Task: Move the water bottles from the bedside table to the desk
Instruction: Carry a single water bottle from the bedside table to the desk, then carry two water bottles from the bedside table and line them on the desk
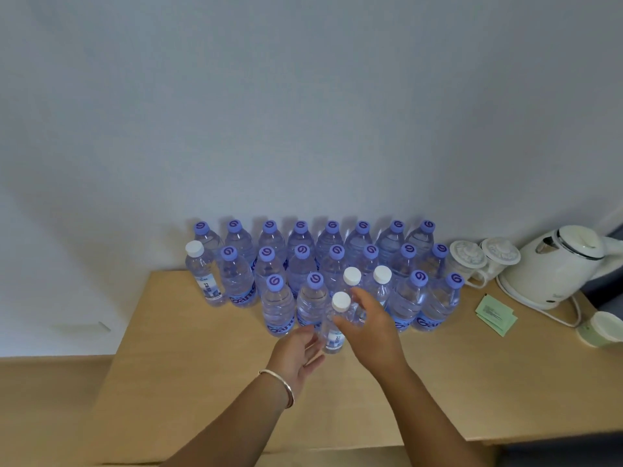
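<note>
Counter [188, 382]: light wood top, set against a pale wall.

Water bottles, purple caps [332, 251]: clear plastic, standing upright in rows at the back of the counter, packed close together, the rear row by the wall.

Water bottles, white caps: one at the left end of the group [202, 274]; two in the front part of the group [367, 281], just behind the right hand.

White-capped bottle in front [335, 321]: upright on the counter before the group, between both hands.

Left hand [298, 353]: palm turned toward the front bottle, fingers loose and released, close beside its lower body; contact cannot be told. Silver bangle [279, 385] on the wrist.

Right hand [369, 323]: fingers extended and relaxed at the bottle's upper right side, not wrapped around it.

Electric kettle [559, 264]: white, on its base, right end of the counter.

Two white lidded cups [482, 257]: between the bottles and the kettle.

Green packets [495, 315]: flat on the counter in front of the kettle.
</note>
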